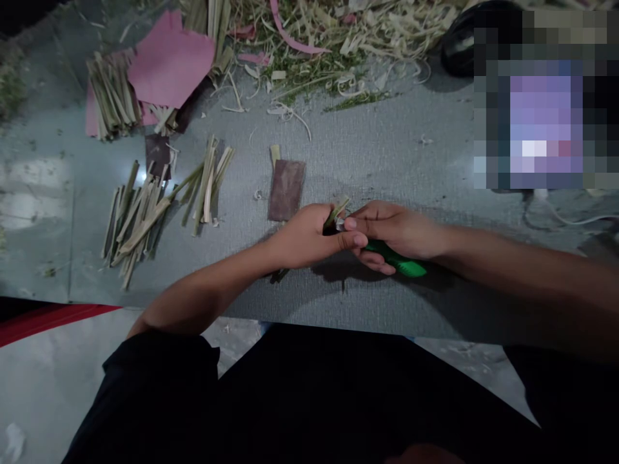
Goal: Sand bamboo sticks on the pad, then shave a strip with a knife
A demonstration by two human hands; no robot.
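Near the table's front edge, my left hand (314, 237) is closed around a thin green plant strip (340, 207), whose tip sticks up between thumb and fingers. My right hand (394, 232) grips a green-handled tool (409, 265); a bit of its metal end shows at the fingertips, against the strip. Both hands touch, and the tool's working end is mostly hidden between them. Just beyond my left hand lies a brown rectangular piece (287, 190) with a pale strip end (275, 153) showing behind it.
Cut strips lie in bundles (138, 219) at the left, others beside pink paper (171, 61) at the upper left. Curled shavings (387, 29) cover the table's far side. A black object (459, 42) and a white cable (575, 220) are at the right.
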